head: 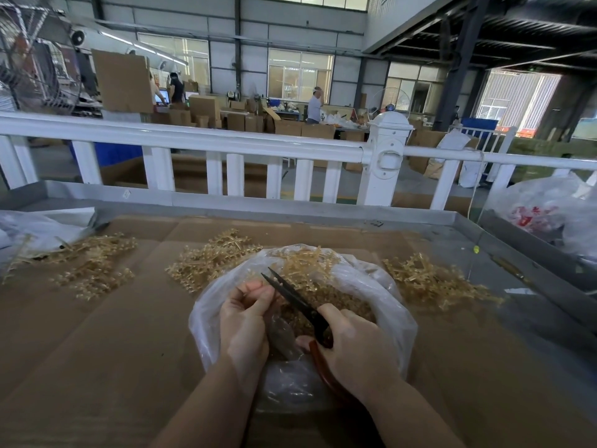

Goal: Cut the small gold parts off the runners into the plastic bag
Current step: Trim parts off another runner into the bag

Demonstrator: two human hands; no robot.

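A clear plastic bag (381, 292) lies open on the cardboard in front of me, holding loose small gold parts (342, 302) and a gold runner (303, 265) at its far side. My right hand (355, 347) grips red-handled scissors (300, 302) over the bag, their dark blades slightly parted and pointing up-left. My left hand (247, 321) hovers over the bag's left side, fingers curled and pinching something small at the blades; what it is stays hidden by the fingers.
Piles of gold runners lie on the cardboard (97, 334): one at the left (93, 266), one left of the bag (210, 261), one at the right (429, 279). More plastic bags sit far left (38, 227) and far right (549, 211). A white railing (226, 143) stands behind the metal table edge.
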